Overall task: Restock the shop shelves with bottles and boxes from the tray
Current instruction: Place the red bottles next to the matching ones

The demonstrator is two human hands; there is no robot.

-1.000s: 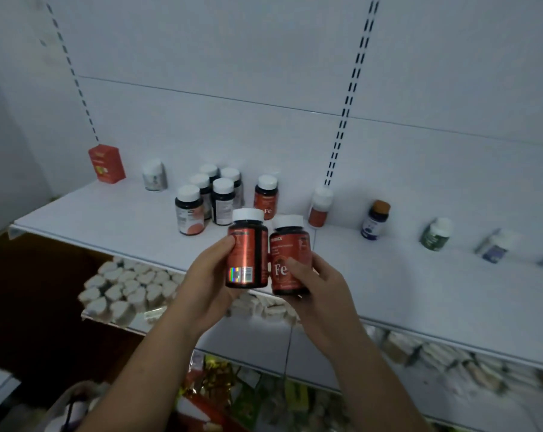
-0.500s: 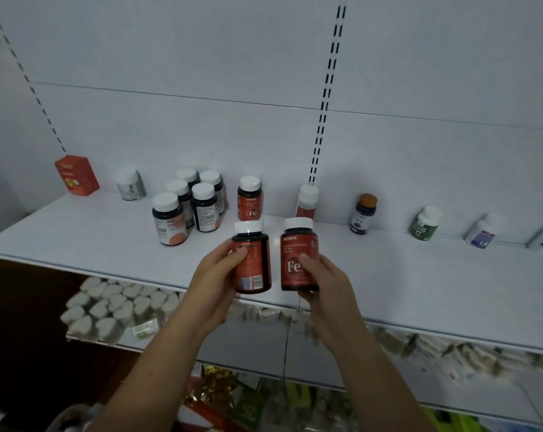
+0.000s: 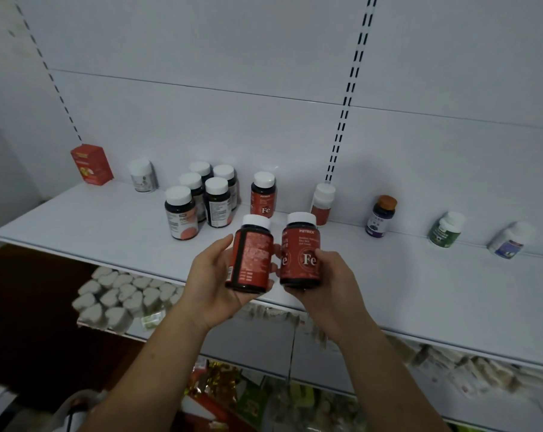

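Note:
My left hand (image 3: 212, 280) grips a red-labelled bottle (image 3: 252, 255) with a white cap, its back label turned toward me. My right hand (image 3: 334, 280) grips a matching red "Fe" bottle (image 3: 301, 252), front label facing me. Both bottles are upright, side by side, just above the front part of the white shelf (image 3: 419, 285). A third "Fe" bottle (image 3: 263, 194) stands at the shelf's back, directly behind them. The tray is not in view.
A cluster of dark white-capped bottles (image 3: 201, 201) stands left of centre, with a red box (image 3: 92, 164) and a pale bottle (image 3: 143, 176) further left. Single bottles (image 3: 380, 217) line the back wall to the right. Lower shelves hold packed goods (image 3: 120, 300).
Both hands have carried the two bottles forward and slightly apart over the shelf. The left bottle has turned a little, showing more of its back label.

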